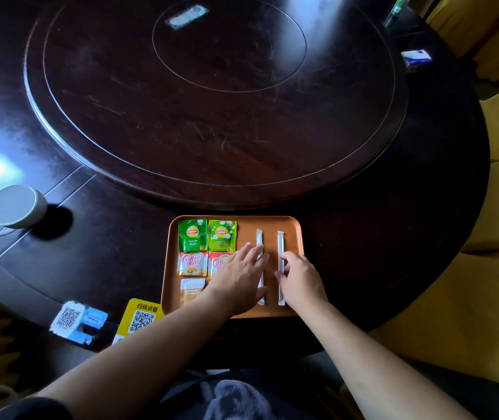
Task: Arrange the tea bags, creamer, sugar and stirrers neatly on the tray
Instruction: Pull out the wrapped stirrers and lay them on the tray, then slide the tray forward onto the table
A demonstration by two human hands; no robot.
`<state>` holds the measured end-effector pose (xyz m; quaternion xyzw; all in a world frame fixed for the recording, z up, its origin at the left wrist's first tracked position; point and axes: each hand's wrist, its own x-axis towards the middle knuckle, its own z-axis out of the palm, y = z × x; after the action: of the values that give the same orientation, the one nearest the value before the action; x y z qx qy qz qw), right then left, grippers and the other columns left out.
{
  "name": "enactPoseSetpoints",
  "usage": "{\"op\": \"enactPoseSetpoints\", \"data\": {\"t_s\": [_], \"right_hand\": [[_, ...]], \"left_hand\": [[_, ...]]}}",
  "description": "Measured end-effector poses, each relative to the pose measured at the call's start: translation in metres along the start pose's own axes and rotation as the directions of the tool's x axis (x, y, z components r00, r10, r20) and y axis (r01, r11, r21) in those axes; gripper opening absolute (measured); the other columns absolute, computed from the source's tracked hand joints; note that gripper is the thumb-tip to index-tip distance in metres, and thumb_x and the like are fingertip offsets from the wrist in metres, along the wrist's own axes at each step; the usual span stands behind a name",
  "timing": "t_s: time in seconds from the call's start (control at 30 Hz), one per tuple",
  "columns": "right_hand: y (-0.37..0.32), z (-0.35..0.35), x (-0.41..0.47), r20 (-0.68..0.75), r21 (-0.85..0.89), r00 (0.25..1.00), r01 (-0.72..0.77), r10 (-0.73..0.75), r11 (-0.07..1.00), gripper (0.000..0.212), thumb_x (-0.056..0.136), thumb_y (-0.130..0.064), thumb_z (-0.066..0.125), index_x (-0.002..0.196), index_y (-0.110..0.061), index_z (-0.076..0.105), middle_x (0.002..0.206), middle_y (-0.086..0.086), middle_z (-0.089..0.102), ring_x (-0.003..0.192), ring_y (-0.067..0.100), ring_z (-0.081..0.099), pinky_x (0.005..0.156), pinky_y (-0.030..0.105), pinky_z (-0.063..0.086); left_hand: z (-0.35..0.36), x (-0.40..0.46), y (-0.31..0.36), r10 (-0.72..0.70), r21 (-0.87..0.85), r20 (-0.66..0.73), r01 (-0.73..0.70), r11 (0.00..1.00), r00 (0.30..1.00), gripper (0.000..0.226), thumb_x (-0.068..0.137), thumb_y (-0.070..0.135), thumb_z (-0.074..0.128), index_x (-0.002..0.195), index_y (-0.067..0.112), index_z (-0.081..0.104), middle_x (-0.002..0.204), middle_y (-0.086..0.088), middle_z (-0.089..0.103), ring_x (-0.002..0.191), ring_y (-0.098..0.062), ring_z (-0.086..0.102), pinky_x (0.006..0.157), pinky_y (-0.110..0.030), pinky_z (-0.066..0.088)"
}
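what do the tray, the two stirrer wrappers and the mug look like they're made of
Tray: an even matte orange-brown with rounded corners and a low rim; plastic or lacquered wood, hard to tell which.
Stirrer wrappers: thin white paper sleeves by the look, flat with crimped ends.
Mug: probably glazed ceramic, pale grey with a thick wall, smooth rim and loop handle.

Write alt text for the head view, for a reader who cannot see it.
Two bare hands straighten two wrapped stirrers on an orange tray: the left hand lies over the left stirrer, the right hand fingers the right stirrer. Tea bags, creamer packets and a sugar sachet lie in rows at left.
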<state>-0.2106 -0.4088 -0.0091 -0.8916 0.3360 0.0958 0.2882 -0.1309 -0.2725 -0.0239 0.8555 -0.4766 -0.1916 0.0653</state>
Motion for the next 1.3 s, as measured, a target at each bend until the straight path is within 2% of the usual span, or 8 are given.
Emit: {"op": "enactPoseSetpoints", "data": {"t_s": [0.13, 0.27, 0.4, 0.53, 0.87, 0.97, 1.13, 1.3], "right_hand": [[0.004, -0.007, 0.001, -0.048, 0.013, 0.999, 0.01, -0.009, 1.0, 0.031, 0.094, -0.022, 0.065, 0.124, -0.022, 0.06, 0.107, 0.0, 0.061, 0.088, 0.017, 0.06, 0.067, 0.024, 0.047], [0.013, -0.02, 0.007, -0.109, 0.028, 0.993, -0.044, 0.047, 0.999, 0.031, 0.092, -0.023, 0.067, 0.122, -0.023, 0.06, 0.106, -0.002, 0.061, 0.084, 0.01, 0.056, 0.058, 0.018, 0.042], [0.022, -0.033, 0.016, -0.104, 0.023, 0.991, -0.086, 0.088, 0.996, 0.032, 0.09, -0.023, 0.068, 0.122, -0.021, 0.06, 0.109, 0.001, 0.06, 0.09, 0.015, 0.058, 0.069, 0.028, 0.047], [0.03, -0.034, 0.022, -0.036, 0.061, 0.983, -0.179, 0.182, 0.982, 0.037, 0.088, -0.025, 0.068, 0.124, -0.021, 0.059, 0.107, 0.001, 0.064, 0.09, 0.016, 0.061, 0.073, 0.029, 0.047], [0.025, -0.028, 0.018, 0.032, 0.153, 0.961, -0.275, 0.273, 0.949, 0.031, 0.079, -0.026, 0.073, 0.109, -0.022, 0.064, 0.088, -0.006, 0.067, 0.075, 0.013, 0.067, 0.07, 0.031, 0.056], [0.026, -0.028, 0.017, 0.034, 0.175, 0.961, -0.276, 0.274, 0.945, 0.028, 0.076, -0.026, 0.073, 0.103, -0.025, 0.065, 0.085, -0.006, 0.068, 0.071, 0.015, 0.069, 0.07, 0.04, 0.062], [0.009, -0.034, 0.01, 0.021, 0.216, 0.972, -0.235, 0.236, 0.948, 0.023, 0.079, -0.022, 0.074, 0.099, -0.025, 0.064, 0.083, -0.002, 0.069, 0.072, 0.017, 0.069, 0.07, 0.044, 0.063], [-0.025, -0.048, 0.022, 0.002, 0.301, 0.977, -0.202, 0.211, 0.932, 0.023, 0.083, -0.018, 0.075, 0.103, -0.022, 0.063, 0.09, 0.002, 0.069, 0.079, 0.018, 0.069, 0.072, 0.04, 0.062]], "left_hand": [[-0.019, -0.01, -0.01, -0.065, -0.137, -0.098, 0.051, 0.989, 0.993, 0.058, 0.091, 0.048, 0.054, 0.14, 0.019, 0.043, 0.147, -0.006, 0.041, 0.136, -0.027, 0.037, 0.111, -0.038, 0.036], [-0.037, -0.033, -0.042, -0.295, -0.305, -0.174, 0.234, 0.923, 0.94, 0.044, 0.092, 0.04, 0.057, 0.13, 0.018, 0.053, 0.128, -0.004, 0.054, 0.117, -0.026, 0.051, 0.096, -0.04, 0.047], [-0.039, -0.062, -0.089, -0.567, -0.391, -0.179, 0.471, 0.791, 0.804, 0.046, 0.087, 0.038, 0.066, 0.126, 0.016, 0.058, 0.121, -0.009, 0.057, 0.112, -0.032, 0.053, 0.092, -0.045, 0.047], [-0.035, -0.085, -0.122, -0.74, -0.499, -0.054, 0.623, 0.602, 0.671, 0.049, 0.084, 0.036, 0.068, 0.126, 0.014, 0.059, 0.118, -0.012, 0.057, 0.109, -0.033, 0.059, 0.093, -0.041, 0.048], [-0.028, -0.088, -0.121, -0.736, -0.679, 0.075, 0.575, 0.457, 0.673, 0.033, 0.079, 0.01, 0.064, 0.11, 0.02, 0.071, 0.097, 0.003, 0.073, 0.088, -0.011, 0.062, 0.077, -0.024, 0.045], [-0.033, -0.095, -0.125, -0.738, -0.697, 0.079, 0.567, 0.44, 0.67, 0.03, 0.079, 0.01, 0.064, 0.106, 0.022, 0.071, 0.09, 0.007, 0.071, 0.085, -0.009, 0.062, 0.074, -0.023, 0.045], [-0.055, -0.112, -0.137, -0.757, -0.738, 0.043, 0.532, 0.415, 0.652, 0.027, 0.077, 0.011, 0.066, 0.092, 0.034, 0.069, 0.078, 0.01, 0.07, 0.074, -0.009, 0.066, 0.053, -0.021, 0.047], [-0.088, -0.113, -0.163, -0.764, -0.755, -0.006, 0.497, 0.427, 0.646, 0.027, 0.075, 0.011, 0.071, 0.09, 0.033, 0.072, 0.072, 0.006, 0.071, 0.068, -0.013, 0.069, 0.068, -0.036, 0.059]]}}
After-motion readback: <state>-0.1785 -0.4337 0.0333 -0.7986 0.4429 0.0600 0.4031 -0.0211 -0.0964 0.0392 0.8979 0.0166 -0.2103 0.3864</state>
